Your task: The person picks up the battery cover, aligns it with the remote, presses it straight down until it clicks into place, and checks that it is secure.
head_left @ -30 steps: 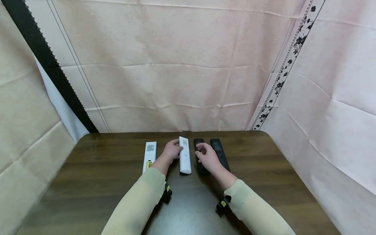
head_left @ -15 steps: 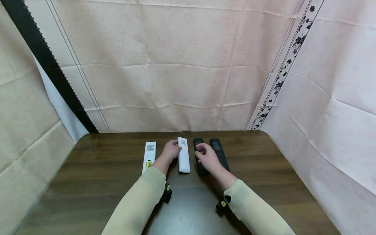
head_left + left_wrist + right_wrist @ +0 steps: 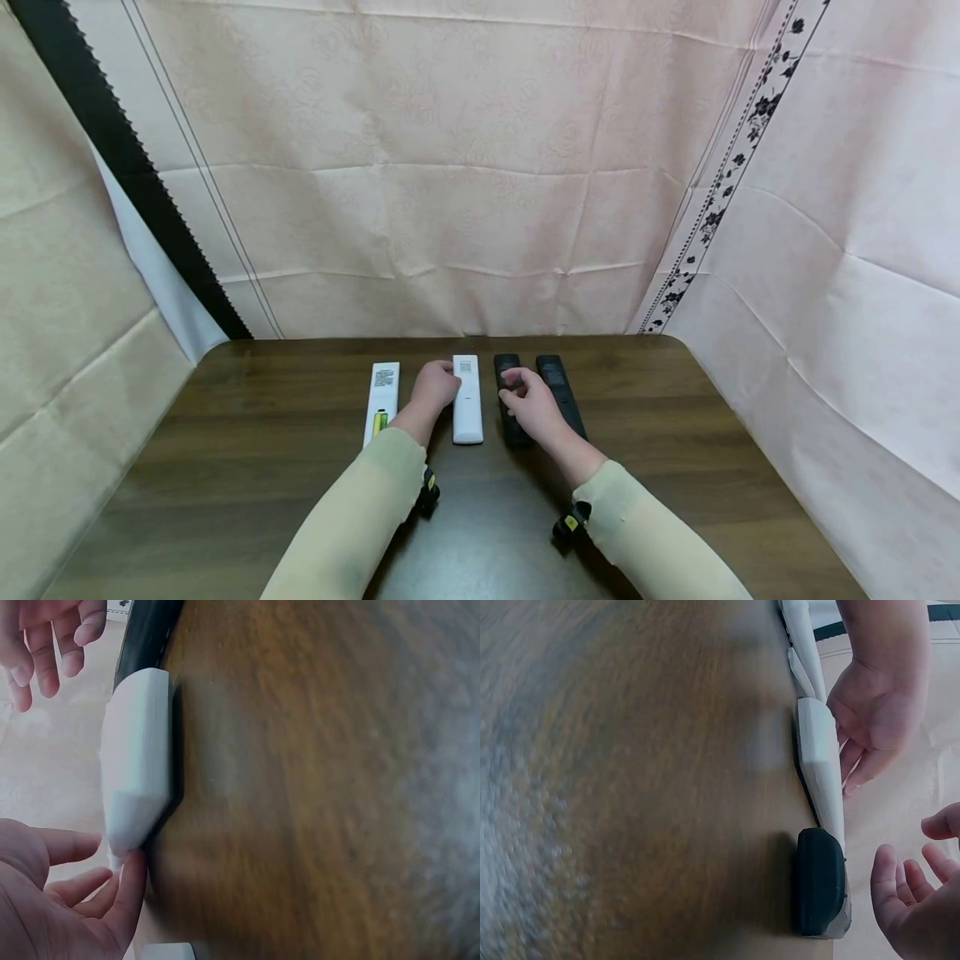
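Note:
A white remote control lies back side up on the brown table, its label facing up. My left hand holds its left edge, fingertips against the side and thumb at the top edge. The left wrist view shows the fingers at the narrow end of this remote. My right hand hovers over a black remote control, fingers loosely bent and apart, with nothing between them. In the right wrist view, a gap separates that hand from the black remote.
Left of my left hand lies a second white remote, a yellow battery showing in its back. Another black remote lies at the right. Pale cloth hangs behind the table.
The white remote in my left hand has shifted slightly left, come down and straightened, and now lies flat on the table. My right hand has hardly moved.

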A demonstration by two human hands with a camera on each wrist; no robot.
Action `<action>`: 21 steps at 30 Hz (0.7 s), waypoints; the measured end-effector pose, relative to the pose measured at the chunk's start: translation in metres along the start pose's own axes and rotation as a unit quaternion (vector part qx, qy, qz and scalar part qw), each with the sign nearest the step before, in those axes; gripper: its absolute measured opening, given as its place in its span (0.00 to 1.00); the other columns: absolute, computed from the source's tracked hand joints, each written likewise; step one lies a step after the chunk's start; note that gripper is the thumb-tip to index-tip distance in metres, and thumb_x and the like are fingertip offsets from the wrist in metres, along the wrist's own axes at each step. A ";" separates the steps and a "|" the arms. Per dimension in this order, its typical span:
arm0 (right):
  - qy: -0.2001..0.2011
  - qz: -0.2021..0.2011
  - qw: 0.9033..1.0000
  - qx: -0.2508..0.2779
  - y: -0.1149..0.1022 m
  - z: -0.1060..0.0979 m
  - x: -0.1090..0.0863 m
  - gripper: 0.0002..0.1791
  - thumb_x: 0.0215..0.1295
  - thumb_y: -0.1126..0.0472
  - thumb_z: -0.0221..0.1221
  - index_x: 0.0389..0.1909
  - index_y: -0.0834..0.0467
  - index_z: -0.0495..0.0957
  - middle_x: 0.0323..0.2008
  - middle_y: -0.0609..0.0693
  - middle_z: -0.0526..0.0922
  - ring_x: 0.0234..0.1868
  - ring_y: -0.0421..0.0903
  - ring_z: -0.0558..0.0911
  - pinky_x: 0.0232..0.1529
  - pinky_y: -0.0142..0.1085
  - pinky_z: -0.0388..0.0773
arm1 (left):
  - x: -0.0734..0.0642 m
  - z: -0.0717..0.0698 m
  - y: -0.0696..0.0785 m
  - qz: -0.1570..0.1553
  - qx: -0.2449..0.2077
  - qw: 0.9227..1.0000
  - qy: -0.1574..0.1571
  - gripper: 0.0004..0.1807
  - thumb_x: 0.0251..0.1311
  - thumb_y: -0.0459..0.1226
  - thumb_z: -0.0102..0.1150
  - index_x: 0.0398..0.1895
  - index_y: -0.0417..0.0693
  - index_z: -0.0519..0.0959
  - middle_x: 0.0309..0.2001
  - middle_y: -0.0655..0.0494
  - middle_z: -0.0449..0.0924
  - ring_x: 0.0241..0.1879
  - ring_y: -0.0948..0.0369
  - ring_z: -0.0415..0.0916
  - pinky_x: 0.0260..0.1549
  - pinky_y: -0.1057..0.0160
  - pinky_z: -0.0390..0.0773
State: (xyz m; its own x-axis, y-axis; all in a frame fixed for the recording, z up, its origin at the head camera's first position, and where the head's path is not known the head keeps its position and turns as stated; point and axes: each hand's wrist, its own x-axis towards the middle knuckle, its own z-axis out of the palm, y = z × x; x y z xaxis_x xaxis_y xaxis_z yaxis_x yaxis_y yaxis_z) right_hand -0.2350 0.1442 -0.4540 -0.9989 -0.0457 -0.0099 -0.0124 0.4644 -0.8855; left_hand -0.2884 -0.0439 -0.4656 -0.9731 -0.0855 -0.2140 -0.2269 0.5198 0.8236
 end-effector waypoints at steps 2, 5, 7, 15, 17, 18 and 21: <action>-0.001 -0.002 1.000 0.000 -0.001 0.002 0.000 0.17 0.70 0.61 0.59 0.58 0.56 0.76 0.51 0.53 0.75 0.33 0.48 0.80 0.38 0.41 0.80 | -0.002 -0.003 0.000 0.001 0.002 1.000 0.001 0.23 0.69 0.37 0.54 0.65 0.40 0.73 0.63 0.44 0.74 0.62 0.50 0.71 0.58 0.49 0.73; -0.001 -0.007 1.000 0.003 -0.002 0.004 0.000 0.16 0.70 0.61 0.59 0.57 0.56 0.76 0.51 0.53 0.76 0.33 0.48 0.79 0.37 0.41 0.80 | -0.004 -0.006 0.000 0.004 -0.004 1.000 0.003 0.23 0.70 0.39 0.54 0.64 0.39 0.74 0.63 0.44 0.74 0.61 0.49 0.71 0.58 0.48 0.73; -0.002 -0.013 1.000 0.006 -0.002 0.005 0.000 0.16 0.70 0.62 0.60 0.57 0.56 0.76 0.50 0.54 0.76 0.33 0.48 0.79 0.37 0.40 0.80 | -0.006 -0.007 0.000 0.010 -0.008 1.000 0.005 0.23 0.70 0.40 0.54 0.65 0.39 0.74 0.63 0.43 0.74 0.62 0.49 0.71 0.59 0.48 0.72; 0.002 -0.020 1.000 0.012 -0.003 0.009 0.001 0.17 0.69 0.62 0.60 0.58 0.59 0.76 0.50 0.53 0.78 0.37 0.49 0.79 0.38 0.40 0.81 | -0.018 -0.016 0.002 0.024 -0.053 0.998 0.005 0.26 0.71 0.42 0.53 0.68 0.41 0.70 0.63 0.44 0.74 0.58 0.49 0.73 0.54 0.49 0.75; 0.003 -0.021 1.000 0.014 -0.003 0.010 0.001 0.18 0.69 0.62 0.60 0.58 0.59 0.76 0.50 0.53 0.78 0.38 0.49 0.78 0.38 0.40 0.81 | -0.022 -0.019 0.003 0.030 -0.070 0.997 0.002 0.26 0.71 0.42 0.53 0.68 0.41 0.70 0.62 0.45 0.74 0.56 0.50 0.75 0.51 0.51 0.77; 0.004 -0.021 1.000 0.016 -0.004 0.011 0.000 0.18 0.69 0.61 0.60 0.58 0.59 0.76 0.49 0.53 0.78 0.39 0.49 0.78 0.38 0.40 0.81 | -0.024 -0.020 0.003 0.031 -0.077 0.997 0.001 0.26 0.70 0.42 0.53 0.68 0.41 0.70 0.62 0.45 0.74 0.56 0.50 0.75 0.50 0.52 0.78; 0.005 -0.027 0.999 0.026 -0.006 0.013 -0.002 0.16 0.69 0.62 0.60 0.56 0.58 0.77 0.48 0.52 0.78 0.38 0.49 0.78 0.37 0.39 0.81 | -0.031 -0.026 0.002 0.041 -0.095 0.995 -0.001 0.26 0.71 0.42 0.53 0.68 0.41 0.69 0.62 0.46 0.74 0.56 0.51 0.75 0.47 0.55 0.80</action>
State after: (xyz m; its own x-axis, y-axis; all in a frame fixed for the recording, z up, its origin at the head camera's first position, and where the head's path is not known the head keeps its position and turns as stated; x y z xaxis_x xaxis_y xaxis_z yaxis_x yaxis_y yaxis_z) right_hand -0.2327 0.1300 -0.4549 -0.9973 -0.0598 0.0425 -0.0636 0.4157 -0.9073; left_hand -0.2601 -0.0624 -0.4435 -0.9886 -0.0483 -0.1424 -0.1503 0.3559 0.9224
